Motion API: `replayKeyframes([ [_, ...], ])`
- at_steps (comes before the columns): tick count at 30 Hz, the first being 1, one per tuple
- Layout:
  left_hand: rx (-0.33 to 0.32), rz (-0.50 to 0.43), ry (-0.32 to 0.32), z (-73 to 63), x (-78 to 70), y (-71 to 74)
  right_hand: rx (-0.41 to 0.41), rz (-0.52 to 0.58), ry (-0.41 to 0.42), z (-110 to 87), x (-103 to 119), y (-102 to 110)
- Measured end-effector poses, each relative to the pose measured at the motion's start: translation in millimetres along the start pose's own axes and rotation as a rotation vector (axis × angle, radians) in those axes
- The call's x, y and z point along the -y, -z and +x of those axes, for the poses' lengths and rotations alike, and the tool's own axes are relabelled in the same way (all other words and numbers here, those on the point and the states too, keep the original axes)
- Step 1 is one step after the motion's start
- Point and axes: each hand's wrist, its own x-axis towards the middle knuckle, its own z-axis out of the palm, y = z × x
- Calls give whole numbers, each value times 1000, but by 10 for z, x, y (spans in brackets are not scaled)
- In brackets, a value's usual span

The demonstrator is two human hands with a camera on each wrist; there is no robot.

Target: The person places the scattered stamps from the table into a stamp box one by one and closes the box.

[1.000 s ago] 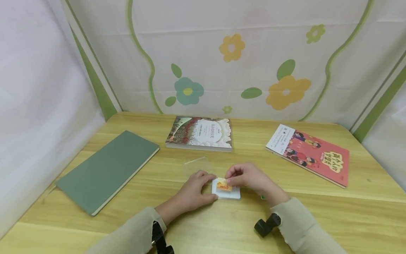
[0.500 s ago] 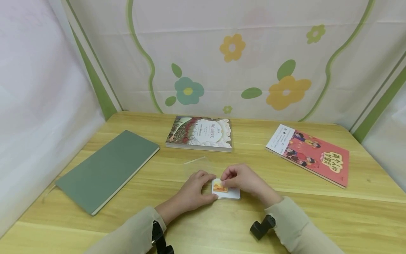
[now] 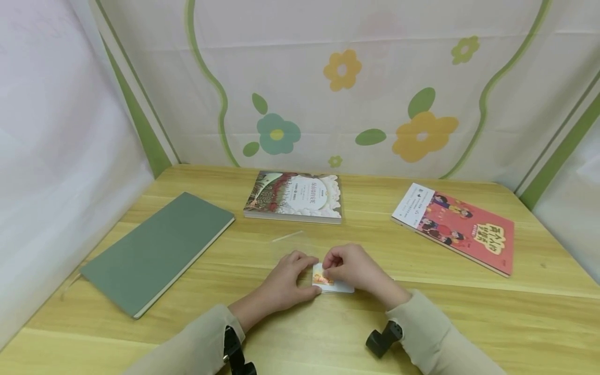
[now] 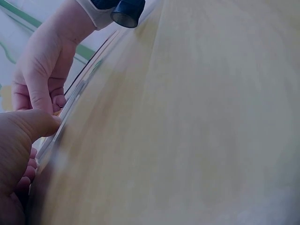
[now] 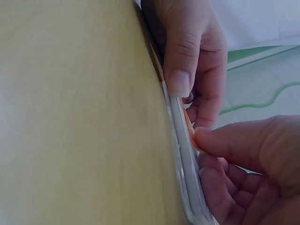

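A small stack of white cards [image 3: 345,287] lies on the wooden table, its clear plastic-like edge showing side-on in the right wrist view. On its left part is a small yellow-orange picture card [image 3: 322,278], partly covered by fingers. My right hand [image 3: 358,268] pinches this picture card between thumb and index finger; its orange edge is visible from the right wrist. Around the left side of the stack, my left hand [image 3: 283,281] holds it, thumb at the near corner and fingers at the far one.
Behind the hands lies a clear plastic cover [image 3: 291,245]. A green notebook [image 3: 159,252] occupies the left, an illustrated book [image 3: 294,197] the back, and a red book [image 3: 461,229] the right of the table [image 3: 469,323]. A floral curtain [image 3: 304,78] hangs behind.
My right hand has moved slightly left with the picture card, which now lies nearer the left edge of the white stack. My left hand has stayed put.
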Motion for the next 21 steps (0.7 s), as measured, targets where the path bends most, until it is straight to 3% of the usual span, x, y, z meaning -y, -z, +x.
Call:
replayKeyframes([
  [21, 3, -4, 0, -6, -9, 11, -32, -54, 35, -8, -3, -21],
])
